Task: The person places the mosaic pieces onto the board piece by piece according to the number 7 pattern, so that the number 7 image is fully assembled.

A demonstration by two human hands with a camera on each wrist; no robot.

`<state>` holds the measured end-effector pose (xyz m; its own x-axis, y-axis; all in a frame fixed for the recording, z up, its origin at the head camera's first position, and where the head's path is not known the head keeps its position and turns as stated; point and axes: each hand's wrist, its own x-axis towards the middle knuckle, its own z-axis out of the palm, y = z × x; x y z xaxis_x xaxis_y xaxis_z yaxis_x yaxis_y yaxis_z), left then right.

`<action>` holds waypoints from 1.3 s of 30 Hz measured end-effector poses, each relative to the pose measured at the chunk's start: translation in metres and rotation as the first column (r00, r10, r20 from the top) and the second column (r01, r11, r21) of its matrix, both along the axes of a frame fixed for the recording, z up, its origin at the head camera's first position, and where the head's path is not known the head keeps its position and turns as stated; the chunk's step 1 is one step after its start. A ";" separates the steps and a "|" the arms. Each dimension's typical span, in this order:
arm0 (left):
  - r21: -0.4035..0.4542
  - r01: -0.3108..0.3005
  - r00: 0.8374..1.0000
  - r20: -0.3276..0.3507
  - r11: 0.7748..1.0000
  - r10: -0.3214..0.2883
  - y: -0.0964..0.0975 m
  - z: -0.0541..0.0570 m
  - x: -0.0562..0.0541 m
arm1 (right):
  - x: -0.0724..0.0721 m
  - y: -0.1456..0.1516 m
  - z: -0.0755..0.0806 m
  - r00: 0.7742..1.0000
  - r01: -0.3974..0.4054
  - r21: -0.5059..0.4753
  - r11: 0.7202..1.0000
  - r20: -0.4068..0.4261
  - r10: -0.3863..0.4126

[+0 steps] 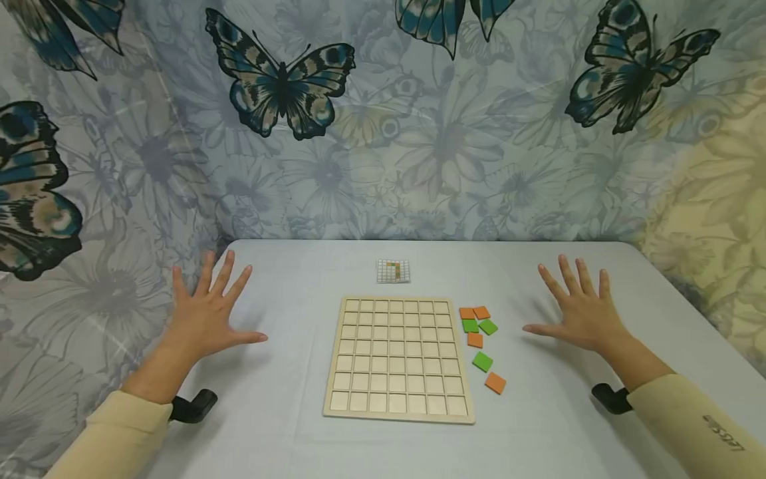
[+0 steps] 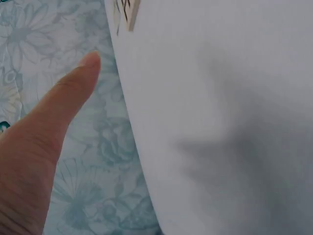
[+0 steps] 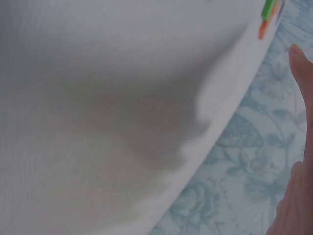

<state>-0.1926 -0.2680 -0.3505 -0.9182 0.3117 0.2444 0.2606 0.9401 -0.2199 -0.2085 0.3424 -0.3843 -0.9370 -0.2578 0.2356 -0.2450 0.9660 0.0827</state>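
Note:
A pale wooden grid board [image 1: 397, 359] with empty square cells lies at the table's middle. Right of it lie several loose square tiles, orange [image 1: 495, 382] and green [image 1: 482, 361]. A small printed grid card [image 1: 393, 271] lies behind the board. My left hand [image 1: 206, 313] hovers spread and flat over the table left of the board, holding nothing. My right hand [image 1: 583, 309] hovers spread to the right of the tiles, also empty. The left wrist view shows a finger [image 2: 54, 122] above the table edge; the right wrist view shows a fingertip [image 3: 301, 63].
The light grey table [image 1: 287, 426] is backed by a butterfly-and-flower curtain [image 1: 383, 120] that wraps both sides. Black wrist-camera mounts [image 1: 194, 404] sit under both sleeves. The table's rounded corners lie just beyond each hand.

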 end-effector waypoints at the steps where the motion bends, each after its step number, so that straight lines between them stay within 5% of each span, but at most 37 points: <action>1: 0.017 0.015 1.000 0.024 1.000 -0.016 0.003 -0.001 0.000 | 0.000 -0.002 0.000 1.000 -0.003 -0.026 1.000 0.015 0.003; 4: 0.091 0.071 0.990 0.119 0.993 -0.082 0.013 -0.006 -0.002 | 0.003 -0.010 0.001 0.997 0.000 -0.131 0.991 0.081 0.011; 8: 0.181 0.125 0.956 0.241 0.975 -0.168 0.030 -0.012 -0.005 | 0.012 -0.020 0.001 0.986 0.014 -0.292 0.956 0.160 0.035; 13: 0.308 0.204 0.913 0.283 0.929 -0.294 0.058 -0.019 -0.015 | 0.030 -0.034 0.003 0.969 0.048 -0.467 0.883 0.236 0.072; 16: 0.374 0.247 0.890 0.279 0.894 -0.362 0.074 -0.024 -0.022 | 0.040 -0.046 0.002 0.958 0.073 -0.498 0.864 0.276 0.078; 23: 0.449 0.267 0.829 0.344 0.853 -0.441 0.102 -0.039 -0.033 | 0.060 -0.071 -0.005 0.944 0.040 -0.481 0.876 0.305 0.124; 31: 0.546 0.215 0.771 0.414 0.810 -0.484 0.117 -0.054 -0.041 | 0.072 -0.077 -0.010 0.887 0.002 -0.545 0.839 0.388 0.250; 35: 0.613 0.134 0.745 0.456 0.778 -0.488 0.119 -0.057 -0.043 | 0.071 -0.075 -0.014 0.886 -0.053 -0.564 0.824 0.354 0.300; 39: 0.664 0.076 0.736 0.466 0.744 -0.491 0.119 -0.061 -0.043 | 0.070 -0.071 -0.018 0.886 -0.101 -0.593 0.799 0.312 0.343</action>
<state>-0.2352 -0.1494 -0.4112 -0.8166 0.5719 -0.0783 0.4108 0.6712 0.6171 -0.1385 0.2715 -0.4022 -0.9109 -0.4109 0.0360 -0.3518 0.7284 -0.5880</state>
